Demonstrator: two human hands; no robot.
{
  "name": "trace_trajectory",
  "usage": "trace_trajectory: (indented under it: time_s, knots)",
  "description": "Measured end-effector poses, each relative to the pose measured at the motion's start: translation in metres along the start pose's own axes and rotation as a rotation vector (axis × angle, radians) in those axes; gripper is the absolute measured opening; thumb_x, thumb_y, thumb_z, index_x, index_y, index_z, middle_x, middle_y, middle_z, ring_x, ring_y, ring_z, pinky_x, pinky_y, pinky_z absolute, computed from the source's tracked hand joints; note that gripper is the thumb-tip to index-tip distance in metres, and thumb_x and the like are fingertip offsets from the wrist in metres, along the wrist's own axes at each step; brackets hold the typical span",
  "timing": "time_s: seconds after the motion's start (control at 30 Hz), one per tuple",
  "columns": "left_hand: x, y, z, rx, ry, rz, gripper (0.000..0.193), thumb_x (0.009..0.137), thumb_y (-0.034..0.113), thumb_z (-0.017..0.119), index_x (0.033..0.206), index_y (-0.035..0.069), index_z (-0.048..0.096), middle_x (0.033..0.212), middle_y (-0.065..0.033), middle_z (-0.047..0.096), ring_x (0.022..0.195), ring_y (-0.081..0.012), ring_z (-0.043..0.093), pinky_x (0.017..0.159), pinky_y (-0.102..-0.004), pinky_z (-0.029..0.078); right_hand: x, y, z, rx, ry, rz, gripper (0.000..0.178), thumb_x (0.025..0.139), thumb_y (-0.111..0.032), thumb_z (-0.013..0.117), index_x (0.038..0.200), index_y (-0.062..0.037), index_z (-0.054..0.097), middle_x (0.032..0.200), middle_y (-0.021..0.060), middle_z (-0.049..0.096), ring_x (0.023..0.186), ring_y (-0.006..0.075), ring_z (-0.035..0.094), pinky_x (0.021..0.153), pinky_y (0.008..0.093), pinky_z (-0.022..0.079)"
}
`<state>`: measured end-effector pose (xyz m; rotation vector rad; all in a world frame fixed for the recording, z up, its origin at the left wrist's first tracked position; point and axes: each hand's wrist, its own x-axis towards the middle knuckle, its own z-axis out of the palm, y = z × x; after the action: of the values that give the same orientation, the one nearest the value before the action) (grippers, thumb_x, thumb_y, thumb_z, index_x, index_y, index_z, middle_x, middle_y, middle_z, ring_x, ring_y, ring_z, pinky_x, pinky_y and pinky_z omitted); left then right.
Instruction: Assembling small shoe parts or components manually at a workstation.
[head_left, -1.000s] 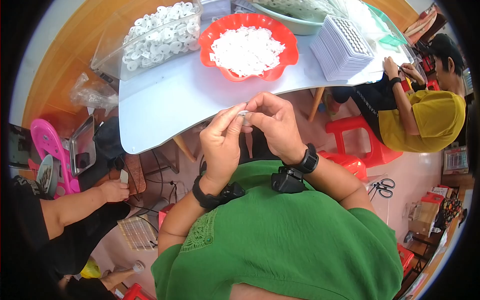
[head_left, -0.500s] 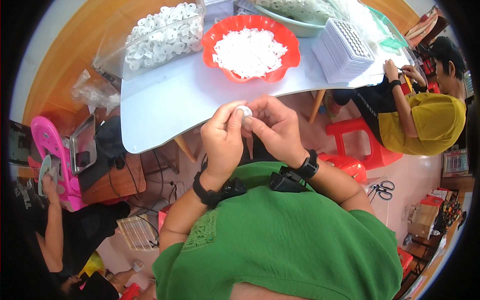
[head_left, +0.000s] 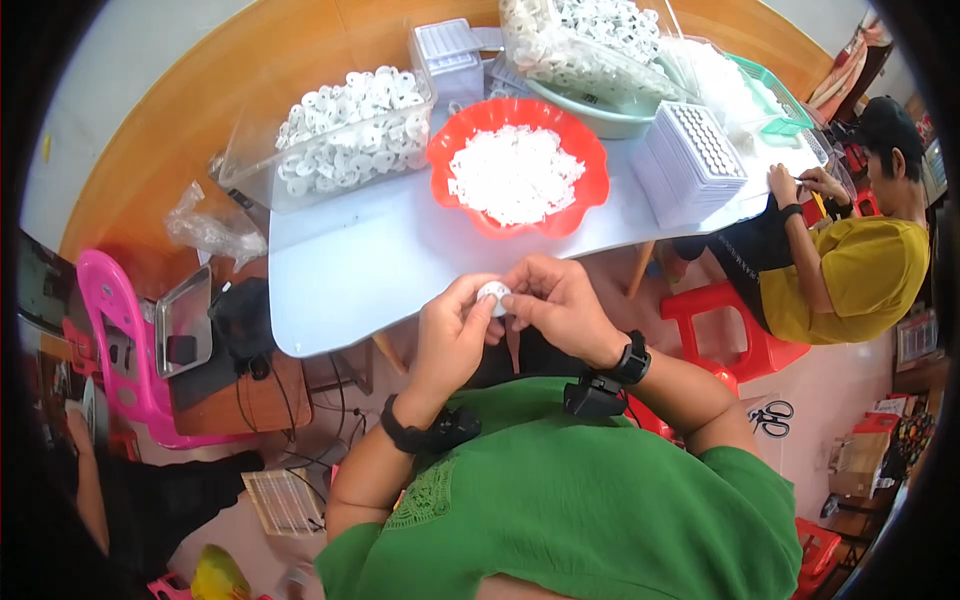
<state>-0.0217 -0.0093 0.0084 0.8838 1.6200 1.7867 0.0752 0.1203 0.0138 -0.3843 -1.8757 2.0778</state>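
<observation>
Just off the table's near edge, both my hands meet around a small round white plastic piece (head_left: 494, 292). My left hand (head_left: 458, 325) pinches it between thumb and fingers. From the other side, my right hand (head_left: 562, 308) presses its thumb and fingertips against the same piece. My fingers cover part of it. Beyond them stands a red scalloped bowl (head_left: 440, 185) heaped with small white plastic bits (head_left: 515, 172). To its left, a clear plastic bin (head_left: 250, 165) holds many round white pieces (head_left: 350, 130) that look similar.
On the pale table (head_left: 330, 285), a stack of white trays (head_left: 690, 165) stands right of the bowl, near a green basket (head_left: 785, 105). A co-worker in yellow (head_left: 860, 260) sits at the right by a red stool (head_left: 715, 325). A pink chair (head_left: 115, 320) is at the left.
The view has tilted up, so table and hands appear lower and more of the table's back shows. Both hands keep hold of the white piece, its round face now more visible.
</observation>
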Motion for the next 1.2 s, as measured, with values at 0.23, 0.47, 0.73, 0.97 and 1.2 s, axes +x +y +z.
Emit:
trace_trajectory:
  time_s: [0.23, 0.47, 0.73, 0.97, 1.2]
  knots:
    - [0.067, 0.054, -0.07, -0.236, 0.002, -0.079, 0.022, 0.094, 0.012, 0.051, 0.108, -0.004, 0.059, 0.088, -0.0156, 0.067, 0.063, -0.0123, 0.062, 0.055, -0.0231, 0.052, 0.021, -0.065, -0.024, 0.021, -0.092, -0.034, 0.012, 0.085, 0.003, 0.058, 0.096, 0.0031, 0.058, 0.08, 0.0035, 0.06, 0.064, 0.0069, 0.056, 0.056, 0.0215, 0.046]
    - [0.125, 0.108, -0.1, -0.522, 0.183, 0.117, 0.042, 0.097, 0.024, 0.047, 0.124, -0.007, 0.048, 0.104, -0.0226, 0.064, 0.092, -0.0246, 0.064, 0.08, -0.0323, 0.052, 0.08, -0.16, -0.088, -0.237, 0.163, -0.295, 0.014, 0.084, -0.003, 0.061, 0.096, 0.0041, 0.061, 0.075, 0.0064, 0.063, 0.061, 0.0113, 0.062, 0.056, 0.0231, 0.05]
    - [0.08, 0.039, -0.068, -0.362, -0.199, -0.179, 0.031, 0.096, 0.016, 0.048, 0.116, -0.008, 0.055, 0.093, -0.0189, 0.066, 0.073, -0.0197, 0.065, 0.065, -0.0276, 0.053, 0.235, -0.182, -0.238, -0.934, 0.267, -0.051, 0.025, 0.077, -0.01, 0.063, 0.097, 0.0047, 0.064, 0.083, 0.01, 0.064, 0.072, 0.0185, 0.063, 0.063, 0.0301, 0.058]
    - [0.052, 0.026, -0.075, -0.38, -0.084, -0.265, 0.03, 0.096, 0.015, 0.049, 0.113, -0.009, 0.056, 0.09, -0.0191, 0.065, 0.071, -0.0199, 0.064, 0.063, -0.0274, 0.052, 0.301, -0.163, -0.254, -1.732, -0.166, 0.022, 0.03, 0.073, -0.024, 0.061, 0.095, -0.0062, 0.068, 0.084, 0.0103, 0.067, 0.072, 0.0257, 0.064, 0.064, 0.0375, 0.051]
    - [0.048, 0.014, -0.076, -0.43, -0.065, -0.311, 0.029, 0.095, 0.013, 0.049, 0.113, -0.008, 0.056, 0.09, -0.0197, 0.064, 0.071, -0.0199, 0.063, 0.063, -0.0278, 0.053, 0.294, -0.177, -0.235, -1.552, 0.112, 0.269, 0.035, 0.067, -0.02, 0.074, 0.097, -0.0034, 0.068, 0.077, 0.0082, 0.065, 0.062, 0.0184, 0.062, 0.053, 0.0348, 0.05]
